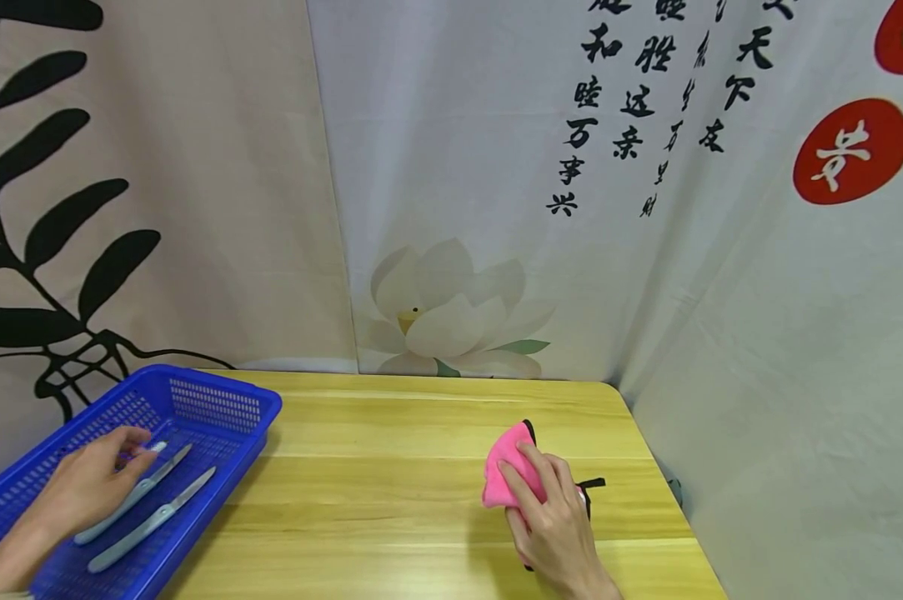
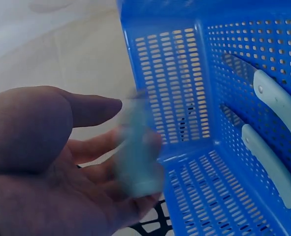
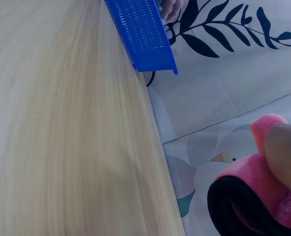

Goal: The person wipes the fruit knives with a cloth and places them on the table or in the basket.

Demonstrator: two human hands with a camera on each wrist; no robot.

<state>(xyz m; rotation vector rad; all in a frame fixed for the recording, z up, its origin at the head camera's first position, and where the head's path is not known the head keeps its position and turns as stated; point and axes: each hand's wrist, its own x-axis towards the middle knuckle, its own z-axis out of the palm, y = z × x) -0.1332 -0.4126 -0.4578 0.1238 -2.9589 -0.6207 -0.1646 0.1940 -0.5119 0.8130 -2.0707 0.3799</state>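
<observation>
My left hand [image 1: 91,483] is over the blue basket [image 1: 252,400], its thumb and curled fingers around a small pale-blue object [image 2: 138,157]. The object is blurred, so its kind is unclear; its colour matches the knife handles. Beneath and beside this hand, two knives with pale-blue handles, one knife [image 1: 132,504] nearer the hand and another knife [image 1: 151,521] to its right, lie on the basket floor. My right hand [image 1: 556,521] grips a folded pink cloth [image 1: 511,467] with black edging above the table. The right wrist view shows the cloth [image 3: 253,172] bunched in the fingers.
The yellow wood-grain table [image 1: 361,500] runs between the basket and the cloth. Its back edge meets a hanging curtain [image 1: 451,167] with a lotus and black characters. A pale curtain [image 1: 796,375] hangs along the right side. A dark leaf print [image 1: 46,217] is behind the basket.
</observation>
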